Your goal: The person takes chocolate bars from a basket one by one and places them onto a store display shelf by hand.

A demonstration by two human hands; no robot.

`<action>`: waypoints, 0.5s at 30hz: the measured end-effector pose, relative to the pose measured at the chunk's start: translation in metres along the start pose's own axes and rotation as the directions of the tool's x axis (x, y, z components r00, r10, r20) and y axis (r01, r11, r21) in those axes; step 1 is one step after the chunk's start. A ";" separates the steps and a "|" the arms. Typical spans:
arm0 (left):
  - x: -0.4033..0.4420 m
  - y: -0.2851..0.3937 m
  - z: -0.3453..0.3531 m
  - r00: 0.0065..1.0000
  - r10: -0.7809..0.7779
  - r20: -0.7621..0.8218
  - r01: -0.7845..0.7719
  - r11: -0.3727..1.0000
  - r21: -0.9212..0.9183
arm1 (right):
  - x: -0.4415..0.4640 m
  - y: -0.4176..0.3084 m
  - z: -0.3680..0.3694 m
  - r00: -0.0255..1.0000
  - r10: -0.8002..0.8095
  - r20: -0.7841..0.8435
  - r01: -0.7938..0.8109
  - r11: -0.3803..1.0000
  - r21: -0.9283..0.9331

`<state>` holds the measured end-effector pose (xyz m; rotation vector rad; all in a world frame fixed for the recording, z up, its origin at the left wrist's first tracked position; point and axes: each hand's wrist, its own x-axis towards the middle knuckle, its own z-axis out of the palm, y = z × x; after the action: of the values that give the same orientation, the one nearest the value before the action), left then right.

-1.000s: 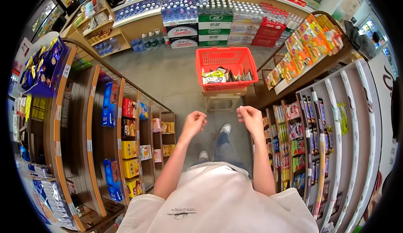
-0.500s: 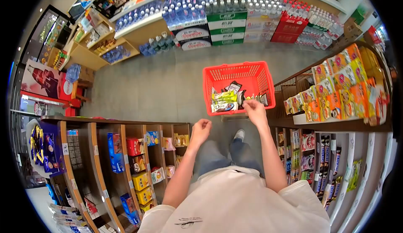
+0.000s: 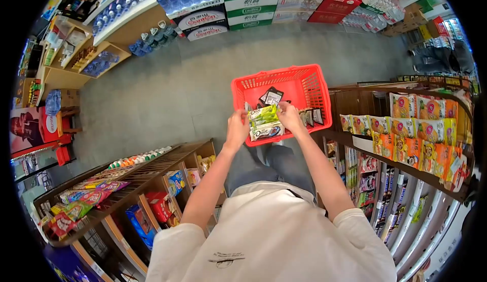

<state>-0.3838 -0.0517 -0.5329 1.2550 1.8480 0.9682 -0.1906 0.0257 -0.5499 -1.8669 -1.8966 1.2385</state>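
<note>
A red shopping basket (image 3: 321,99) is in front of me, with packets inside. My left hand (image 3: 237,129) is closed at the left end of a green-wrapped bar (image 3: 263,114). Its other end is pinched by my right hand (image 3: 290,118), so the bar spans the gap between my fingers over the basket's near part. A white-and-brown Dove chocolate bar (image 3: 267,131) lies just below it, by the near wall. Dark packets (image 3: 272,96) rest farther back in the basket, and several small dark packets (image 3: 312,116) stand in a row to the right.
Snack shelves stand on both sides: a wooden rack (image 3: 152,170) at left and a rack with orange and yellow packets (image 3: 406,129) at right. Cases of bottled drinks (image 3: 252,5) line the counter across the grey floor (image 3: 177,89). A person's dark-clothed legs (image 3: 433,58) show far right.
Both hands have moved forward over the basket and taken hold of the green-wrapped bar, which is now raised. The view has shifted, and the basket appears slightly left and turned.
</note>
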 end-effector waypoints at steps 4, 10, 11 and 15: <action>0.027 -0.017 0.008 0.996 0.023 0.081 -0.033 0.992 0.120 | 0.015 0.000 0.008 0.991 -0.041 0.124 0.060 0.986 -0.154; 0.047 -0.039 0.040 0.918 0.187 0.350 -0.268 0.943 0.198 | 0.050 0.019 0.034 0.941 -0.046 0.335 0.156 0.938 -0.309; 0.050 -0.043 0.045 0.888 0.244 0.390 -0.368 0.886 0.283 | 0.054 0.022 0.041 0.929 -0.096 0.356 0.243 0.885 -0.397; 0.054 -0.065 0.070 0.819 0.137 0.557 -0.498 0.653 0.571 | 0.060 0.030 0.059 0.895 -0.039 0.444 0.312 0.765 -0.563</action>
<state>-0.3675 -0.0029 -0.6301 2.1303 1.6371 0.0179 -0.2188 0.0510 -0.6309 -1.6908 -2.9425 1.0720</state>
